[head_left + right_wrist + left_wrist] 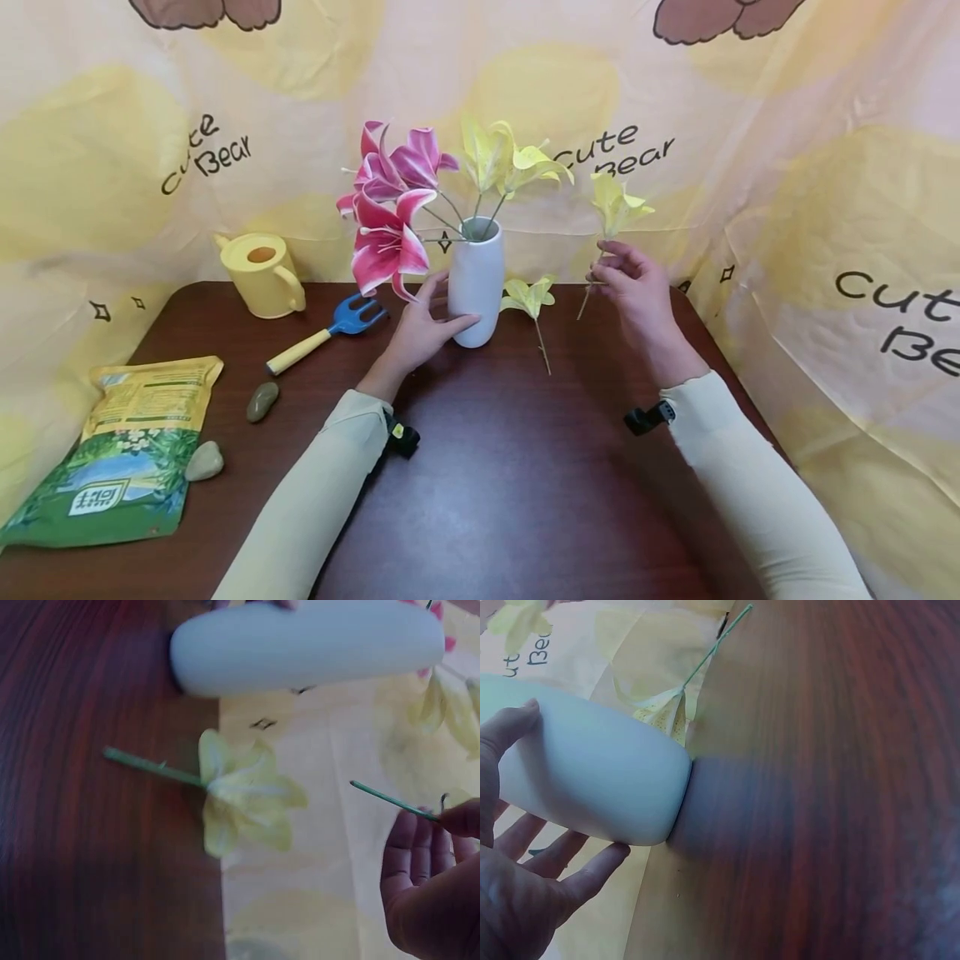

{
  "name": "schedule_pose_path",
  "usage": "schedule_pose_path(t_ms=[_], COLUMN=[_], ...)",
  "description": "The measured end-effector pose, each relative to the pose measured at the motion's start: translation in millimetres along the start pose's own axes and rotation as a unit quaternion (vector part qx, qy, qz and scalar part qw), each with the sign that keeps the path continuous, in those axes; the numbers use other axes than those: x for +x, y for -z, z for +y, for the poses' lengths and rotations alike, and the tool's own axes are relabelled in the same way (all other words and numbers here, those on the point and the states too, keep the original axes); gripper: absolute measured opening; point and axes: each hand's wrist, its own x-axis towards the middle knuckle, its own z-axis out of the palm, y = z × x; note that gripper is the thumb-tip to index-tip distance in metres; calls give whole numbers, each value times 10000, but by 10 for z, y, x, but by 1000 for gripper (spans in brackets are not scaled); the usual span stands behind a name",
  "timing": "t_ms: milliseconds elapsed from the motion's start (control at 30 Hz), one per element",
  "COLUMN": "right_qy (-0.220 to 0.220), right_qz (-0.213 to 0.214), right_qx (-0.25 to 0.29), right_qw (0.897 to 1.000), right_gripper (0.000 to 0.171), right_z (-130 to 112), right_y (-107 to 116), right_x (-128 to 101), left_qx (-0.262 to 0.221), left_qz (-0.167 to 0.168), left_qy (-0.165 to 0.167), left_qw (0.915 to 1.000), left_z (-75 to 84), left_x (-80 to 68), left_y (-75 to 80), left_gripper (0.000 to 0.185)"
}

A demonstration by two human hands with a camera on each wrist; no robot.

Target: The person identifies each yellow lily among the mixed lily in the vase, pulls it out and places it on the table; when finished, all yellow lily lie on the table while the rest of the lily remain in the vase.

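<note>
1. Head view shows a white vase (476,282) standing upright on the dark wooden table (510,492), already holding pink lilies (390,200) and yellow lilies (504,162); the left hand (420,329) steadies it while the right hand (633,287) holds a single yellow lily stem (611,221) up to the vase's right, clear of the table.

2. Risk, as I judge it: the vase is tall, narrow and top-heavy with blooms; a sideways nudge from the incoming stem could tip it if the left hand's hold is light; the blooms crowd the mouth, so a new stem could catch on those already in and drag them askew or out.

3. Second risk: another yellow lily (531,302) lies on the table just beside the vase base, between the two hands; a sweeping wrist or sleeve could knock it or crush its petals.

4. Left grip: in the left wrist view the thumb lies over the vase (592,776) and the fingers (577,877) curve beneath it; a loose, wide cradle rather than a tight clamp, palm partly off the surface.

5. Right grip: the right wrist view shows fingertip and thumb closed in a fine pinch on the thin green stem (390,799), the other fingers (412,847) loosely curled below; the loose lily (240,795) lies on the table well apart from that hand.
</note>
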Motion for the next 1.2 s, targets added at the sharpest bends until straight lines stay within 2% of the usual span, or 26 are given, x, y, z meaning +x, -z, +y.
schedule_pose_path(t_ms=[167,333,433,567,867,1200], right_qy=[-577,-971,-1117,-1296,-1573,-1830], right_qz=[-211,-271,-337,-460,-658,-938], right_qx=[-608,-997,-1483,-2085,-2227,-2284], right_qw=[9963,9899,9820,9683,9599,9516], right_gripper=[31,28,30,41,51,53], right_z=[116,287,393,518,716,857], right_y=[182,360,456,553,663,622], right_x=[12,29,45,61,95,99], left_qx=[24,41,83,92,44,70], left_qz=[28,45,33,-5,-34,-33], left_qy=[-32,-26,-12,-3,-2,61], left_qw=[10000,10000,10000,10000,10000,10000], left_z=[-3,-4,-3,-18,-35,-17], left_x=[-10,-17,-17,-9,9,3], left_y=[22,48,65,84,94,94], left_gripper=[86,85,84,83,82,83])
